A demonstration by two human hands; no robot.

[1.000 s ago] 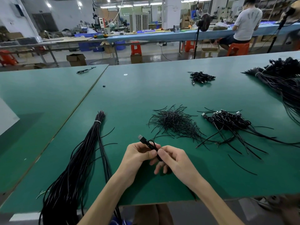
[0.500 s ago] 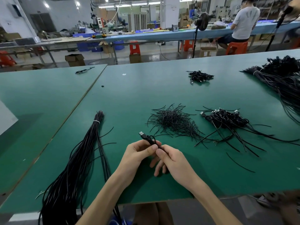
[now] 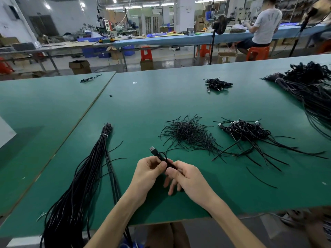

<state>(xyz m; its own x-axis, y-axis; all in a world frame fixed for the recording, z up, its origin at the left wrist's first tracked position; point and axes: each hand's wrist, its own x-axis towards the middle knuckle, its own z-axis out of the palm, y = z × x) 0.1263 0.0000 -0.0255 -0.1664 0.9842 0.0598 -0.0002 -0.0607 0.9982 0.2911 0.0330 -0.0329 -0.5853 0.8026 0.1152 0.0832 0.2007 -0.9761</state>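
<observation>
- The left hand (image 3: 148, 171), low in the centre of the frame, has its fingers curled round a black USB cable (image 3: 162, 156), with the thumb pressed on top of it.
- The right hand (image 3: 186, 178), just right of the left and touching it at the thumbs, pinches the same cable between thumb and forefinger. Its other fingers hang loose and point down at the desk (image 3: 143, 108).
- The USB cable is held just above the desk's near edge, folded into a small loop. Its silver plug sticks out up and to the left, past the left hand's knuckles.
- A long cable bundle (image 3: 86, 176), tied with a white band near its top, lies in the lower left and runs off the near edge.
- A heap of short black ties (image 3: 189, 135) lies just above the hands, in the middle of the frame.
- A pile of coiled cables (image 3: 245, 130) with silver plugs lies to the right of that heap.
- A smaller cable pile (image 3: 217, 84) lies further up, and a big dark bundle (image 3: 308, 86) fills the upper right.
- A seated person (image 3: 266, 27) at the top right faces away at another bench.
</observation>
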